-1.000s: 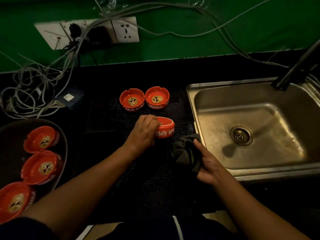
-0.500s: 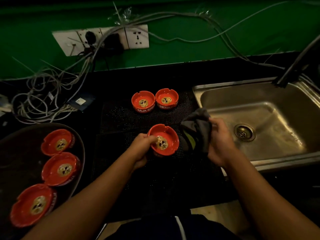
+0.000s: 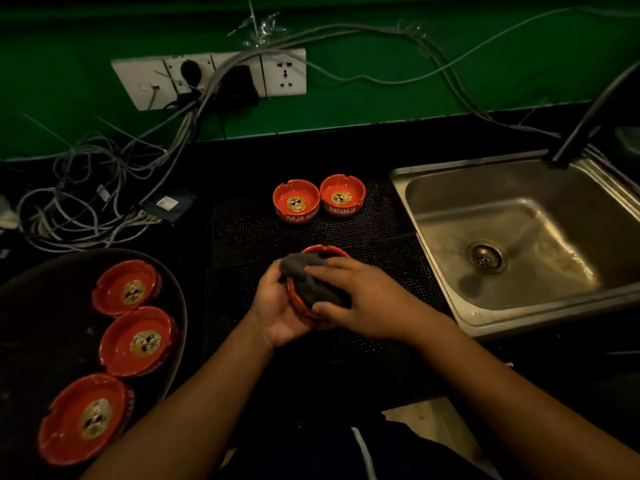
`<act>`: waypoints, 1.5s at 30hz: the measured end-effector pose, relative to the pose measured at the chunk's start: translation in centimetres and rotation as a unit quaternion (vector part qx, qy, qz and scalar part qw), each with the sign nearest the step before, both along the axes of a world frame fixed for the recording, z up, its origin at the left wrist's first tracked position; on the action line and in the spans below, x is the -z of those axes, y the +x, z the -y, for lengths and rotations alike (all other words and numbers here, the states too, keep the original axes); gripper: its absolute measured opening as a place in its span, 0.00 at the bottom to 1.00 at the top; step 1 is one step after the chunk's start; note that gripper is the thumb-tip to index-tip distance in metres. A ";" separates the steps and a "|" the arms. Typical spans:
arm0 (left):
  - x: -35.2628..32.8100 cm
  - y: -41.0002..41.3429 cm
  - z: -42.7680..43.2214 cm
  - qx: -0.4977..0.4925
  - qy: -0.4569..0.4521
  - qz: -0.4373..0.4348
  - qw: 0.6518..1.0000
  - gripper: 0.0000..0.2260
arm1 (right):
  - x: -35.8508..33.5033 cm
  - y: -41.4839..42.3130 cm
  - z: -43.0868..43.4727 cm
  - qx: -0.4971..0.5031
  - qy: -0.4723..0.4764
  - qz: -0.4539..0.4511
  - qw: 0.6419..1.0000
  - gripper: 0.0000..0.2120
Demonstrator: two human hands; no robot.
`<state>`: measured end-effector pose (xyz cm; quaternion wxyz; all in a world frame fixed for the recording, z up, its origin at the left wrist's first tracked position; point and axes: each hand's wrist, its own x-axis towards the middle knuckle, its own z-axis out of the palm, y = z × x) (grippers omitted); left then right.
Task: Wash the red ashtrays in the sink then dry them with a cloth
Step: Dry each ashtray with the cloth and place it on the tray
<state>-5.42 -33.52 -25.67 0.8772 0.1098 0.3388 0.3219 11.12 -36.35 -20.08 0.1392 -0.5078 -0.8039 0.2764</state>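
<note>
Cloth (image 3: 311,287) moved onto ashtray (image 3: 323,251); left hand (image 3: 277,308) cradles ashtray from below, right hand (image 3: 363,299) grips cloth inside it.

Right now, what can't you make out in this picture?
Head view:
Held ashtray: bowl hidden by the cloth, left hand and right hand.
Tap: spout cut off by the right edge.
Tray: left part cut off by the frame edge.
Whether the held ashtray is wet: too dim to tell.
</note>
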 end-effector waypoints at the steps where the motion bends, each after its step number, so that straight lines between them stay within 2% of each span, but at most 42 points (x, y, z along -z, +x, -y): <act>1: 0.0 -0.2 0.0 0.006 -0.003 0.004 1.000 0.30 | 0.1 -0.1 -0.1 -0.019 0.016 0.042 0.999 0.27; 3: -0.2 -0.4 0.1 0.022 -0.008 0.003 1.000 0.32 | 0.1 -0.1 0.0 -0.040 0.048 0.073 0.995 0.26; 6: -0.6 -0.6 -0.2 0.050 -0.004 -0.005 0.999 0.32 | 0.3 -0.4 0.6 -0.079 0.040 0.011 0.996 0.24; 9: -1.0 -0.7 -0.6 0.053 -0.002 -0.004 0.999 0.29 | 0.8 -1.5 0.6 -0.051 0.052 0.021 0.997 0.21; 13: -0.8 -0.6 -0.9 0.053 0.000 -0.017 0.998 0.27 | 1.2 -3.8 -0.3 0.056 0.072 0.116 0.989 0.23; 16: -1.1 -0.8 -1.4 0.060 0.016 -0.042 0.997 0.27 | 0.1 -4.6 -0.8 0.101 0.024 0.227 0.968 0.23; 19: -1.3 -0.7 -1.8 0.076 0.042 -0.091 0.992 0.25 | -0.9 -4.6 -1.7 0.134 -0.060 0.256 0.956 0.19; 21: -1.4 -0.4 -1.8 0.092 0.059 -0.113 0.988 0.26 | -1.6 -4.1 -2.4 0.134 -0.146 0.228 0.953 0.10; 23: -1.3 0.0 -1.7 0.098 0.074 -0.109 0.986 0.25 | -2.3 -3.2 -3.2 0.112 -0.230 0.190 0.948 0.10; 26: -1.1 0.1 -2.2 0.093 0.091 -0.097 0.987 0.23 | -2.5 -1.8 -3.4 0.127 -0.351 0.036 0.927 0.10; 28: -0.9 0.0 -2.6 0.105 0.081 -0.097 0.986 0.27 | -2.4 -1.4 -3.0 0.134 -0.370 -0.066 0.917 0.10; 31: -1.1 0.2 -2.5 0.087 0.040 -0.085 0.992 0.29 | -1.7 -2.1 -2.5 0.184 -0.349 -0.249 0.885 0.09; 32: -1.1 0.5 -2.4 0.079 0.032 -0.078 0.993 0.29 | -1.3 -2.7 -2.5 0.219 -0.311 -0.277 0.882 0.09; 34: -1.1 0.9 -2.4 0.073 0.036 -0.084 0.993 0.28 | -0.1 -3.9 -2.5 0.271 -0.159 -0.205 0.927 0.08; 36: -1.1 0.7 -2.7 0.074 0.047 -0.090 0.992 0.27 | 0.2 -4.4 -2.1 0.261 -0.056 -0.111 0.957 0.07; 38: -1.2 0.0 -3.1 0.083 0.060 -0.094 0.990 0.28 | -0.3 -3.8 -1.6 0.193 -0.091 -0.060 0.975 0.13; 40: -1.3 -0.8 -3.4 0.108 0.070 -0.102 0.986 0.31 | -1.0 -3.0 -1.2 0.146 -0.141 0.040 0.978 0.17; 42: -1.3 -1.0 -3.3 0.128 0.073 -0.104 0.984 0.31 | -1.3 -2.9 -1.0 0.159 -0.053 0.156 0.973 0.16; 43: -1.4 -0.9 -3.1 0.131 0.075 -0.105 0.983 0.30 | -1.2 -3.3 -1.0 0.183 0.015 0.165 0.969 0.15; 44: -1.7 -0.7 -2.9 0.131 0.080 -0.107 0.982 0.29 | -1.1 -3.6 -1.1 0.218 0.064 0.131 0.965 0.15; 45: -1.9 -0.5 -2.8 0.130 0.086 -0.109 0.982 0.28 | -1.0 -3.9 -1.2 0.251 0.072 0.069 0.963 0.15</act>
